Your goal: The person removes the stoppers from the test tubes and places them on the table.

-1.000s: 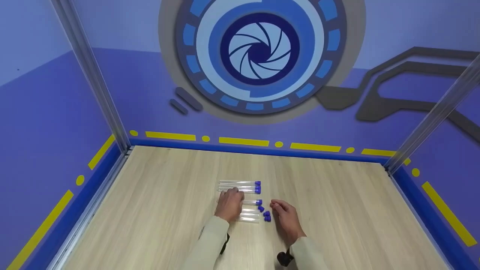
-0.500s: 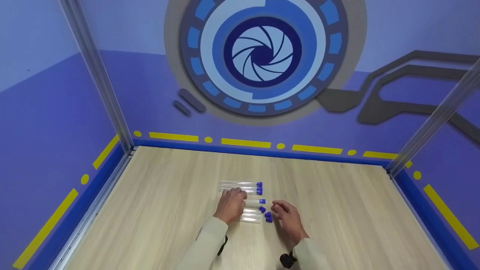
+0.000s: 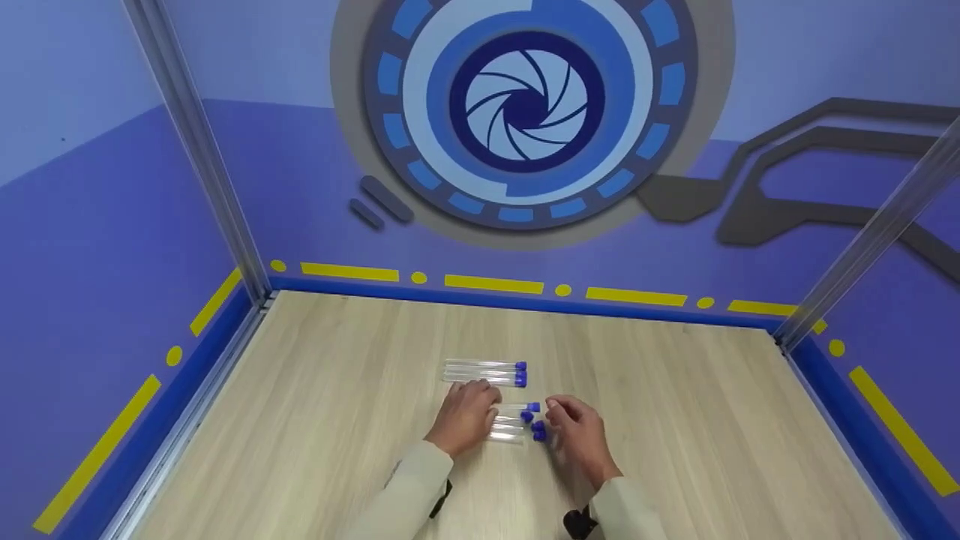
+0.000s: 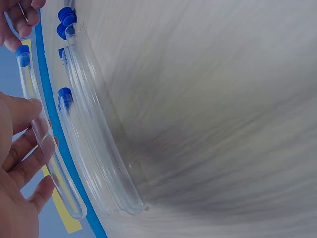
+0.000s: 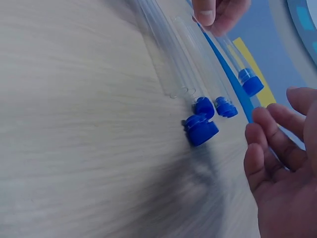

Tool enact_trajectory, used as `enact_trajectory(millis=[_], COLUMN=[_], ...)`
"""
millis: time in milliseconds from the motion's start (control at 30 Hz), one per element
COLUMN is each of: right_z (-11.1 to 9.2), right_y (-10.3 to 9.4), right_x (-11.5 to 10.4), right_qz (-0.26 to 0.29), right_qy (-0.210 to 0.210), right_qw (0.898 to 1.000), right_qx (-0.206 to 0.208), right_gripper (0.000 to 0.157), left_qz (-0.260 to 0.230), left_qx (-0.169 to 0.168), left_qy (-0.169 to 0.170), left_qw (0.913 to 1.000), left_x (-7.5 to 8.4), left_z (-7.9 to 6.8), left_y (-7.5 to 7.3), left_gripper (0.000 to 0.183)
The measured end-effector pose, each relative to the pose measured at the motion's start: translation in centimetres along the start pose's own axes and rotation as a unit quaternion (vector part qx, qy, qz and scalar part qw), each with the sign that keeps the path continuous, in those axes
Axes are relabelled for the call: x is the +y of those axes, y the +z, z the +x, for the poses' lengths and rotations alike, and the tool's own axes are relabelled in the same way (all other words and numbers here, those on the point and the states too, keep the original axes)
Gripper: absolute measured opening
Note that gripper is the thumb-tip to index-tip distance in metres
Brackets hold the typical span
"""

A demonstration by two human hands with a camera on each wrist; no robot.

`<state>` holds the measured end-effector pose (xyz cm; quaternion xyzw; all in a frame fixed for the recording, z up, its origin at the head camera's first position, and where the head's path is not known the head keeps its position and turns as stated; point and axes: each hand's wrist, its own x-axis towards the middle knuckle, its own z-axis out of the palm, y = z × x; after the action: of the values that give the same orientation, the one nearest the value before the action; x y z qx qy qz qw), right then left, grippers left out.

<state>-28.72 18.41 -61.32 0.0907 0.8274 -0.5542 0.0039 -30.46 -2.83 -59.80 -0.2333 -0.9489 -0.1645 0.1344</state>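
Note:
My left hand (image 3: 461,416) pinches a clear test tube (image 4: 58,171) between thumb and fingers, held up off the table. A blue cap (image 5: 251,85) sits in that tube's mouth, pointing toward my right hand (image 3: 581,435). The right hand's fingers are loosely curved beside the cap and hold nothing. Below the held tube, several uncapped test tubes (image 4: 101,144) lie side by side on the table. Loose blue caps (image 5: 202,132) lie at their mouths, close to my right hand.
Farther back on the wooden table (image 3: 337,390), several capped test tubes (image 3: 480,372) lie in a row, caps to the right. A blue patterned wall (image 3: 300,187) stands behind, with metal posts (image 3: 202,142) at the corners.
The tube in my left hand has shifted slightly right, bringing its cap nearer my right hand. The right hand has barely moved. The head view has shifted a little.

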Motion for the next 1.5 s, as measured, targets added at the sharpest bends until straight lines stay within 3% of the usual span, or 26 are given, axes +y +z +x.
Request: enact_trajectory(millis=[133,433,833,1100,1500], right_z=[-0.24,-0.35,-0.43,-0.48,-0.55], right_y=[0.08,-0.06,-0.1,-0.03,-0.21], right_x=[-0.43,-0.18,-0.46,-0.87,-0.41], right_qz=[0.0,0.062,0.081,0.083,0.084], right_qy=[0.006,0.003,0.026,0.033,0.023], right_qw=[1.0,0.996,0.995,0.995,0.994], right_qx=[-0.02,-0.063,-0.048,-0.048,-0.059], right_gripper=[0.034,0.027,0.025,0.026,0.023], left_qz=[-0.008,-0.028,-0.076,-0.114,-0.186], left_qx=[-0.001,0.001,0.001,0.011,-0.038], left_qy=[0.005,0.036,0.049,0.066,0.054], left_qw=[1.0,0.999,0.9959,0.9912,0.9803], left_x=[0.04,-0.04,0.28,0.66,0.8], left_z=[-0.11,-0.26,-0.58,-0.54,-0.26], left_y=[0.0,0.03,-0.24,-0.35,-0.69], left_gripper=[0.01,0.009,0.021,0.013,0.01])
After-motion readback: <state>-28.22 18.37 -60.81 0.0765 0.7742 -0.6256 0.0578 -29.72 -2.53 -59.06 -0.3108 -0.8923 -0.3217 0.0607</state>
